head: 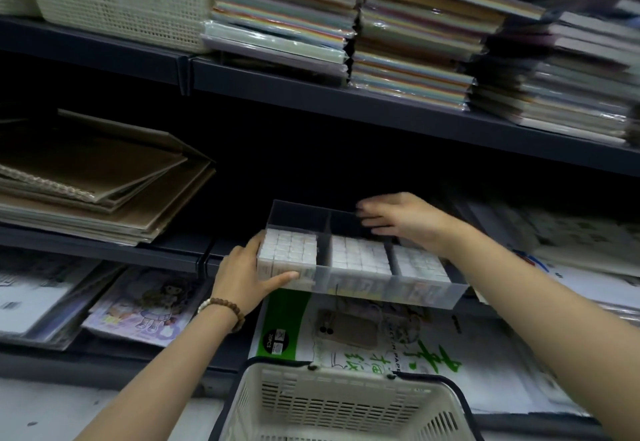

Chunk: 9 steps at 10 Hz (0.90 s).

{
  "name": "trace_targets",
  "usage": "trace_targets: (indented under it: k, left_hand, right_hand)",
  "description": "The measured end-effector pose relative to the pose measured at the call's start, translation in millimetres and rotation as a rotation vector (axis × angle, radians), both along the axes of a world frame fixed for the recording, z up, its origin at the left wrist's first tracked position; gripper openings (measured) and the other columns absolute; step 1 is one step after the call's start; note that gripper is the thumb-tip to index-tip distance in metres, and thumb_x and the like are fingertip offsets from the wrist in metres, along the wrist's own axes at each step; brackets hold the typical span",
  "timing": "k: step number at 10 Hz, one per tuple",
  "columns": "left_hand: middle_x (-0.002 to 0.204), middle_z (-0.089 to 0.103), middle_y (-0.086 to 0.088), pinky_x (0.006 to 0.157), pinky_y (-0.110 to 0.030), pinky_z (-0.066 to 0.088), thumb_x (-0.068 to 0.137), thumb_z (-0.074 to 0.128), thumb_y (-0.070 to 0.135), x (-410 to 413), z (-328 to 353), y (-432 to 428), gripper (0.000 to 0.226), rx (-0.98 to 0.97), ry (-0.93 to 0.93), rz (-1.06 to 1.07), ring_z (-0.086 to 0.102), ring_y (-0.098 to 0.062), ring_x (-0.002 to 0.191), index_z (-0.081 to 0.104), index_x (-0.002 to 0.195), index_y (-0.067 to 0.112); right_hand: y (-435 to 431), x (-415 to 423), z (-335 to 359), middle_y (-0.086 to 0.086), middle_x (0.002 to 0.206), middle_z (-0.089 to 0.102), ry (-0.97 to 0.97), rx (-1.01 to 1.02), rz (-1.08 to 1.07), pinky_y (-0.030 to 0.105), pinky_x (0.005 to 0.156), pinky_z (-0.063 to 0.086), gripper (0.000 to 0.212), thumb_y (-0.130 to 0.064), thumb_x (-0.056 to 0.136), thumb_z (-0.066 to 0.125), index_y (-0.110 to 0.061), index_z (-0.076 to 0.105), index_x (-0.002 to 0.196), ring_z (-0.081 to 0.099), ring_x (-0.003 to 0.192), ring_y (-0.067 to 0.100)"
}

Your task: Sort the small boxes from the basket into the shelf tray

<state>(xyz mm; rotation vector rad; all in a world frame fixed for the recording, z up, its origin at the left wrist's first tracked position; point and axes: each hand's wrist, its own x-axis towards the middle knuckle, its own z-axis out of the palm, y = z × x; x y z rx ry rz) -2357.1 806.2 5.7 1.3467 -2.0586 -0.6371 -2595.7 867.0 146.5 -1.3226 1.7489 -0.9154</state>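
Apparently nearly done: the basket (346, 402) looks empty where visible; the left hand (246, 276) grips a block of small boxes (289, 253) at the left compartment of the tray (398, 290), the right hand (401, 222) stretched flat over its far side.

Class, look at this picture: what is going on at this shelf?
A person is filling a clear divided tray on a shelf. The left hand grips a block of small boxes at the tray's left end. The right hand, blurred, reaches over the back of the tray with its fingers stretched out. The middle and right compartments already hold rows of white boxes at the front. No boxes show in the visible part of the basket below.
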Motion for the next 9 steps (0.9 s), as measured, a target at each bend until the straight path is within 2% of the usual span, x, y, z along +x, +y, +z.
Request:
trace_targets:
  k: [1,2,3,4,5,6,7,8,9]
  left_hand:
    - [0.111,0.056,-0.013,0.084,-0.036,0.045,0.055,0.047,0.08,-0.7,-1.7,-0.7,0.111,-0.046,0.002,-0.01,0.052,-0.027,0.101,0.006,0.148,0.035]
    - [0.113,0.058,-0.013,0.081,-0.034,0.045,0.056,0.048,0.079,-2.0,-2.0,-2.2,0.108,-0.061,-0.006,-0.026,0.053,-0.026,0.101,0.004,0.146,0.039]
    - [0.129,0.053,-0.011,0.089,-0.035,0.044,0.055,0.049,0.079,-4.3,-2.6,-4.5,0.109,-0.065,0.007,-0.035,0.051,-0.027,0.114,0.008,0.147,0.037]
    - [0.139,0.047,-0.008,0.096,-0.038,0.044,0.055,0.05,0.079,-5.4,-1.5,-3.9,0.11,-0.049,0.008,-0.043,0.047,-0.027,0.123,0.01,0.147,0.034]
    - [0.141,0.045,-0.008,0.099,-0.039,0.043,0.055,0.05,0.079,-8.9,0.8,-1.8,0.111,-0.035,-0.006,-0.037,0.045,-0.027,0.126,0.012,0.147,0.031]
    - [0.147,0.038,-0.004,0.103,-0.039,0.04,0.056,0.054,0.075,-12.3,9.2,-2.0,0.111,0.009,-0.002,-0.034,0.04,-0.025,0.131,0.013,0.148,0.028]
    - [0.149,0.034,-0.003,0.104,-0.04,0.04,0.059,0.058,0.07,-14.9,14.4,2.7,0.11,0.048,-0.033,-0.056,0.036,-0.025,0.134,0.01,0.148,0.027]
    - [0.15,0.031,-0.009,0.104,-0.041,0.039,0.067,0.065,0.061,-12.2,35.8,13.4,0.112,0.102,-0.05,0.019,0.034,-0.027,0.134,0.001,0.149,0.023]
    - [0.149,0.03,-0.011,0.103,-0.039,0.038,0.067,0.065,0.061,-5.3,36.7,50.5,0.116,0.021,0.02,0.073,0.033,-0.026,0.133,-0.006,0.149,0.022]
  right_hand:
    - [37.4,-53.4,-29.7,0.006,0.132,0.055,0.281,-0.254,-0.331,0.019,0.089,0.038,0.037,-0.02,0.096,0.052,-0.008,0.053,0.13,0.051,0.122,0.02]
    - [71.6,-85.6,-77.3,0.009,0.142,0.046,0.193,-0.217,-0.501,0.029,0.097,0.035,0.048,-0.029,0.096,0.05,-0.011,0.04,0.14,0.042,0.13,0.025]
    - [85.0,-91.3,-113.0,-0.001,0.152,0.032,-0.005,-0.138,-0.5,0.029,0.102,0.029,0.062,-0.042,0.093,0.049,-0.022,0.026,0.147,0.032,0.138,0.02]
    - [86.1,-88.4,-124.6,-0.006,0.152,0.03,-0.147,-0.213,-0.483,0.026,0.1,0.026,0.062,-0.043,0.092,0.05,-0.03,0.024,0.147,0.03,0.137,0.015]
    - [82.2,-91.1,-125.2,-0.005,0.15,0.033,-0.225,-0.249,-0.486,0.024,0.1,0.026,0.06,-0.038,0.093,0.051,-0.029,0.026,0.147,0.033,0.128,0.006]
    - [79.5,-92.3,-122.7,-0.004,0.149,0.036,-0.248,-0.25,-0.497,0.024,0.099,0.027,0.059,-0.036,0.093,0.052,-0.028,0.027,0.146,0.035,0.126,0.007]
    - [79.9,-94.5,-122.0,-0.002,0.151,0.033,-0.238,-0.229,-0.479,0.026,0.1,0.026,0.06,-0.037,0.093,0.051,-0.027,0.026,0.147,0.033,0.136,0.016]
    - [89.9,-85.9,-103.4,0.002,0.154,0.028,-0.178,-0.171,-0.472,0.029,0.104,0.027,0.062,-0.033,0.095,0.051,-0.021,0.022,0.149,0.03,0.139,0.02]
    - [112.1,-78.1,-72.5,0.0,0.154,0.027,-0.136,-0.291,-0.463,0.028,0.107,0.027,0.061,-0.026,0.096,0.05,-0.02,0.021,0.149,0.03,0.139,0.015]
